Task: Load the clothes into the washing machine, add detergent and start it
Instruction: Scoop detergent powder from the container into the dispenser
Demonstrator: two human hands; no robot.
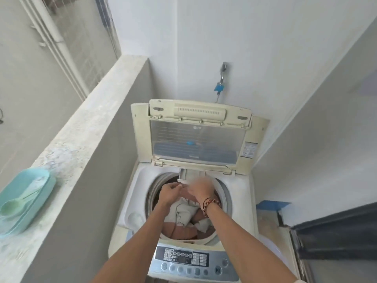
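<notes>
A mint detergent tub (26,203) with its scoop is sitting on the ledge (85,119), within reach of the washing machine (140,184). The clothes (184,215) are lying in the drum. The left hand (170,193), loosely curled, and the blurred right hand (199,189) are meeting by the pulled-out detergent drawer (187,176); whether either is gripping anything, I cannot tell.

A top-loading washing machine (140,186) stands at six o'clock, its lid (195,135) tipped up at twelve. Clothes (186,215), beige and pinkish, fill the drum. Both hands reach over the drum's far rim below a pulled-out detergent drawer (188,176): the left hand (170,193) with fingers loosely curled, the right hand (199,189) blurred, a beaded bracelet (210,205) at its wrist. At nine o'clock a turquoise tub (43,193) holding a green scoop (12,205) sits on the ledge (85,144). The control panel (189,260) lies nearest.
</notes>
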